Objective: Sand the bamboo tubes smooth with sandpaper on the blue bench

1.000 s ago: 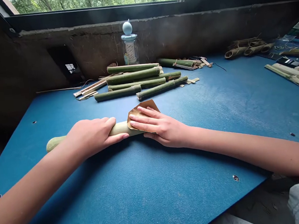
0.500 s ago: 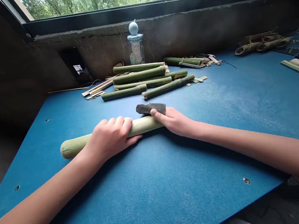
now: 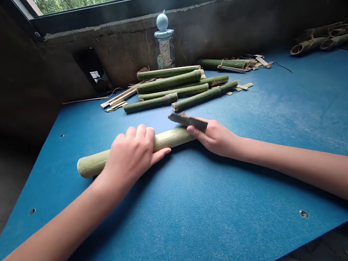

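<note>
A thick, pale green bamboo tube (image 3: 92, 164) with its outer skin scraped off lies slantwise over the blue table. My left hand (image 3: 131, 153) wraps round its middle from above, thumb pointing along the near side. At the tube's right end, my right hand (image 3: 219, 139) grips a dark grey piece of sandpaper (image 3: 194, 122), its thumb pressed on the near face. One edge of the sandpaper shows a brownish backing. The right fingers are hidden behind the tube, and the hand covers the tube's right end.
Several green bamboo tubes (image 3: 169, 81) and split strips (image 3: 123, 96) lie at the back. Behind them a blue-capped bottle (image 3: 165, 51) stands by the wall. A black phone (image 3: 93, 72) leans on the wall. Tied bamboo tubes (image 3: 322, 43) sit at the far right. The blue table (image 3: 185, 219) has screw holes.
The sandpaper has tilted, its right end lower and nearer, and my right hand has shifted slightly with it. My left hand keeps its hold on the bamboo tube. The whole view has shifted.
</note>
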A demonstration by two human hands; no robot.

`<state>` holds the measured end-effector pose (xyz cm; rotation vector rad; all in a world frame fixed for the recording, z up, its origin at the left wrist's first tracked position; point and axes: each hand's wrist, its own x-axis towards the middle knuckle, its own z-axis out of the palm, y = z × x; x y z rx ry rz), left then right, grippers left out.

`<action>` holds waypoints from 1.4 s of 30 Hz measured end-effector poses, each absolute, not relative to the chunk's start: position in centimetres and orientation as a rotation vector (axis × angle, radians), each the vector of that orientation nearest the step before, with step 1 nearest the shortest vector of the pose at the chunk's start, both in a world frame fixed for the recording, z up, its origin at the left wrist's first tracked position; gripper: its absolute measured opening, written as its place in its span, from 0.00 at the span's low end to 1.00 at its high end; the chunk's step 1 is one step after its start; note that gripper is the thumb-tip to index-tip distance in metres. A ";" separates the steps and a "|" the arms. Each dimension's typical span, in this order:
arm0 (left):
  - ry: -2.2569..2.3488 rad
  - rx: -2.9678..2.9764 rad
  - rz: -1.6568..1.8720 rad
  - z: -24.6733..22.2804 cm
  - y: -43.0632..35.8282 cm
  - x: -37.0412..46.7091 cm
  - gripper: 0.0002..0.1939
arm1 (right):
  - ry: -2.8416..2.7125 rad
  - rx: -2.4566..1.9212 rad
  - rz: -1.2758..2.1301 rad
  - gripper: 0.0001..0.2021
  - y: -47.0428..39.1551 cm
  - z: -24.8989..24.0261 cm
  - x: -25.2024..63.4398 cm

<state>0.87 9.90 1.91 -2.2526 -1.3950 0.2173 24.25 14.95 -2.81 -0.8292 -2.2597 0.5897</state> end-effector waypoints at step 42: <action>-1.048 -2.379 -0.111 -0.2 10.4 1.3 0.29 | -2.176 -0.908 0.903 0.21 13.6 -2.4 25.2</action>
